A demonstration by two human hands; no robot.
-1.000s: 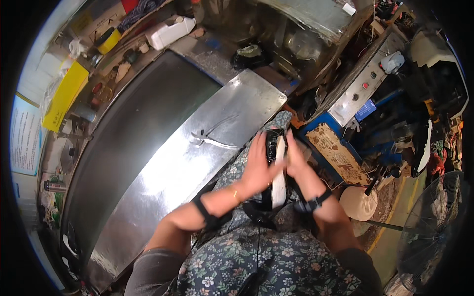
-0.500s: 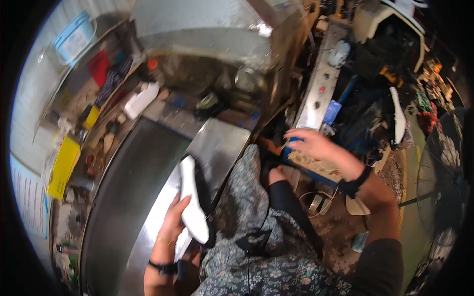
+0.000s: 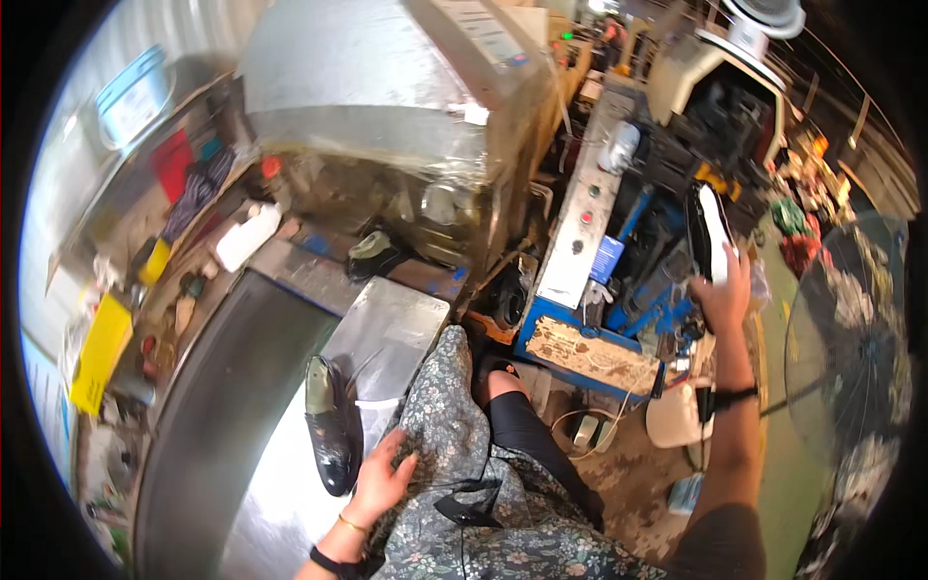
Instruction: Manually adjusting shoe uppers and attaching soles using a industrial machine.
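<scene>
My left hand (image 3: pixel 380 480) hides part of itself: its fingertips sink into the floral fabric (image 3: pixel 454 445) on my lap, so I cannot see what they touch. My left forearm is cut off by the lower edge. My right hand (image 3: pixel 723 295) covers the lower end of the black shoe with the white sole (image 3: pixel 709 224), and I cannot tell how the fingers wrap it. The dark shoe (image 3: pixel 327 425) on the metal table (image 3: pixel 387 324) is blurred, its details unreadable. Clutter along the left shelf (image 3: pixel 145 290) is too small to identify. The fan (image 3: pixel 851 348) at right fades into the dark rim.
</scene>
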